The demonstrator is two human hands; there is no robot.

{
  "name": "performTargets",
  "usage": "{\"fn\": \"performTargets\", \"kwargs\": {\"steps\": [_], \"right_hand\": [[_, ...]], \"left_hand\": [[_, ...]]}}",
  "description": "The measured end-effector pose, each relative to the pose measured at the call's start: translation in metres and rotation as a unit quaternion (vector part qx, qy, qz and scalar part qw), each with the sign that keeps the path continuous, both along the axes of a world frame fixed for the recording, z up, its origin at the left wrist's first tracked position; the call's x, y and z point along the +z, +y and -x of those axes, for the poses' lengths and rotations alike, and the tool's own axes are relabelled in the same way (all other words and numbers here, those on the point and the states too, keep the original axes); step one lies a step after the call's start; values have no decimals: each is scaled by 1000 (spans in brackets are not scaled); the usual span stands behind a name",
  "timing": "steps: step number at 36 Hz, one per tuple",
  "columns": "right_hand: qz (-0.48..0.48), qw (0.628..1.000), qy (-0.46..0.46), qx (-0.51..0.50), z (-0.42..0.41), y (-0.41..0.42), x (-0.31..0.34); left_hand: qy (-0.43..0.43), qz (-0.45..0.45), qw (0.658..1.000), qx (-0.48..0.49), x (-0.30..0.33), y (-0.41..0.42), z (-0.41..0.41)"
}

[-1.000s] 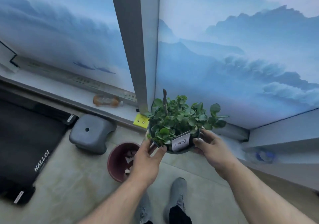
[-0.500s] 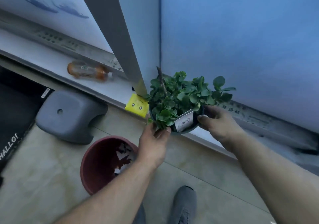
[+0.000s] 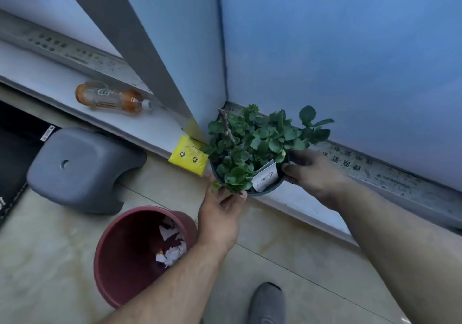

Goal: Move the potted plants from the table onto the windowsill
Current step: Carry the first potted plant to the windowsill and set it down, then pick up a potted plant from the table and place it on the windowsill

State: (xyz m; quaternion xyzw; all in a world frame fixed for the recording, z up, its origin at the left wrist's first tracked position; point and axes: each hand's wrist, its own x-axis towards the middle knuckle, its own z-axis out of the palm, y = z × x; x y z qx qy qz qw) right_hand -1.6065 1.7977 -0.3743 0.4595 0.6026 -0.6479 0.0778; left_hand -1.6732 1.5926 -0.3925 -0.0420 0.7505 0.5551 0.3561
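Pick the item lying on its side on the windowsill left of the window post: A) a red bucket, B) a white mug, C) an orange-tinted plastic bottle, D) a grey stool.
C: the orange-tinted bottle lies flat on the sill, left of the post.

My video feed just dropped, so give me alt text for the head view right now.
Both hands hold a dark pot of green succulent at the windowsill corner, left hand at its near rim, right hand on its right side. An orange bottle lies on the sill to the left; a red-brown bin and grey stool stand on the floor.
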Motion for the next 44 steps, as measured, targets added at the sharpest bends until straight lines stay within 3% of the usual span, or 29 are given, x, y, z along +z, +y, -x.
{"fn": "performTargets", "kwargs": {"steps": [13,20,26,33,44], "right_hand": [[9,1000,-24,-4,16,-10,14],[-12,999,-38,1,7,-23,16],[-20,996,-86,-11,-14,-33,58],[-32,996,-79,8,-35,-52,182],[-75,992,25,-101,-109,-60,517]], "left_hand": [[0,28,1000,4,15,0,12],[-2,112,992,-57,39,1,7],[-24,192,974,-120,82,-15,13],[-75,182,970,-145,198,-25,9],[-1,64,966,-250,528,-15,-17]]}}
